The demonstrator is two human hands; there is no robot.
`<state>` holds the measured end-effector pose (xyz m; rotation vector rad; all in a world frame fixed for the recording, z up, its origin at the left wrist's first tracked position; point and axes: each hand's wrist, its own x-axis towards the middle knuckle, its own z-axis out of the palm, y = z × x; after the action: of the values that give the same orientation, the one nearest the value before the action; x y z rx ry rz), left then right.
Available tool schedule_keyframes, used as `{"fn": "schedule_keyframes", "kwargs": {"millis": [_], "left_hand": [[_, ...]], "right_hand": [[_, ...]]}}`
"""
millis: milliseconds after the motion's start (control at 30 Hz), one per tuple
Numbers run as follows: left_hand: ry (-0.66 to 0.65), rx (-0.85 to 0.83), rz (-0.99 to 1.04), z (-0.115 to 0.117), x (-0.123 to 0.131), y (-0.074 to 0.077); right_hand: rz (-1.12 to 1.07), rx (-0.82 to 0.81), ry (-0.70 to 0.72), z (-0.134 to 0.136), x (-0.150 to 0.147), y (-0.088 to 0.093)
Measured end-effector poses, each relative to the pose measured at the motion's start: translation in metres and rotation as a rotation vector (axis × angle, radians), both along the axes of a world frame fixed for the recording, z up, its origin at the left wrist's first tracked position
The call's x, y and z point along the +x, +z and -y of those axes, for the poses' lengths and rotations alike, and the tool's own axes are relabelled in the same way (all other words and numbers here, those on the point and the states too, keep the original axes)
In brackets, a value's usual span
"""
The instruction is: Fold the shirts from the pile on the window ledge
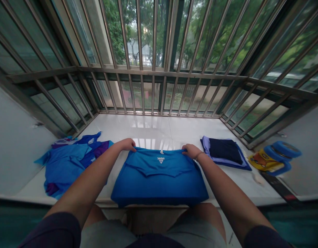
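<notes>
The folded blue cloth shirt (pixel 159 182) looks soft and smooth, with a little shine. The white stone ledge (pixel 154 129) is very shiny, almost like glass. The long metal window bars (pixel 154 34) are smooth and shine a bit. The dark blue folded cloth (pixel 224 150) looks soft and matt. The pale smooth wall (pixel 19 148) is matt too.
</notes>
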<state>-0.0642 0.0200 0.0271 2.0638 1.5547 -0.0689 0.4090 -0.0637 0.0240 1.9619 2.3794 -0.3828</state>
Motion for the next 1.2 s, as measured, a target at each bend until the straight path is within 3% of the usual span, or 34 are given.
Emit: {"fn": "schedule_keyframes", "kwargs": {"millis": [233,333,400,500,667,733,800,900,1033,1133,1200], "left_hand": [[0.205,0.318,0.096,-0.023,0.004,0.035],[0.222,0.463,0.153,-0.006,-0.005,0.046],[0.174,0.563,0.249,0.019,-0.016,0.046],[0.070,0.641,0.414,0.076,-0.035,0.025],[-0.052,0.509,0.375,0.177,-0.054,-0.041],[-0.047,0.492,0.287,0.203,-0.056,-0.061],[-0.030,0.504,0.210,0.217,-0.054,-0.068],[-0.018,0.529,0.147,0.216,-0.040,-0.058],[-0.006,0.565,0.158,0.195,0.003,-0.039],[-0.024,0.539,0.121,0.176,0.037,-0.040],[-0.020,0.472,0.036,0.164,0.047,-0.046]], "right_hand": [[-0.038,0.318,-0.114,-0.037,-0.007,0.045],[-0.107,0.489,-0.096,-0.023,-0.004,0.062],[-0.186,0.614,-0.046,0.004,0.000,0.061],[-0.276,0.697,0.025,0.066,0.005,0.037],[-0.311,0.588,0.041,0.175,0.007,-0.038],[-0.305,0.517,0.071,0.202,0.005,-0.057],[-0.290,0.461,0.075,0.216,0.003,-0.062],[-0.247,0.425,0.006,0.215,-0.007,-0.049],[-0.195,0.435,-0.024,0.186,-0.040,-0.027],[-0.110,0.330,-0.005,0.159,-0.064,-0.028],[-0.029,0.212,-0.037,0.143,-0.068,-0.035]]}}
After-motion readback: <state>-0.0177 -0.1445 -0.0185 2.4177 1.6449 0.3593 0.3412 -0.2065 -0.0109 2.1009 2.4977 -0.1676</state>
